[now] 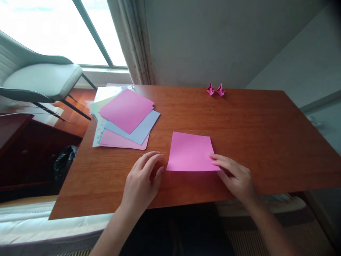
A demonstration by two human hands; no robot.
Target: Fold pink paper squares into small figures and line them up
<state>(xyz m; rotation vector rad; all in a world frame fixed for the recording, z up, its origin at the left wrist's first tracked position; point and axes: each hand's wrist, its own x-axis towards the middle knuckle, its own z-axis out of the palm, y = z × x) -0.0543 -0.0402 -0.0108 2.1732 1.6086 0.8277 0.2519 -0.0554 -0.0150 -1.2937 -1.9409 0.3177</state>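
Note:
A square sheet of bright pink paper (190, 152) is in front of me over the wooden table, its near edge slightly raised. My right hand (236, 176) pinches the sheet's near right corner, fingers on top and thumb beneath. To the left of the sheet, my left hand (145, 177) hovers low with its fingers bent and the thumb apart. It holds nothing and does not touch the paper.
A stack of pink, blue and pale paper sheets (128, 110) lies fanned out at the table's back left. Two small folded pink paper figures (215, 90) stand near the back edge of the table (266, 142). A chair (42, 78) stands beyond the left side.

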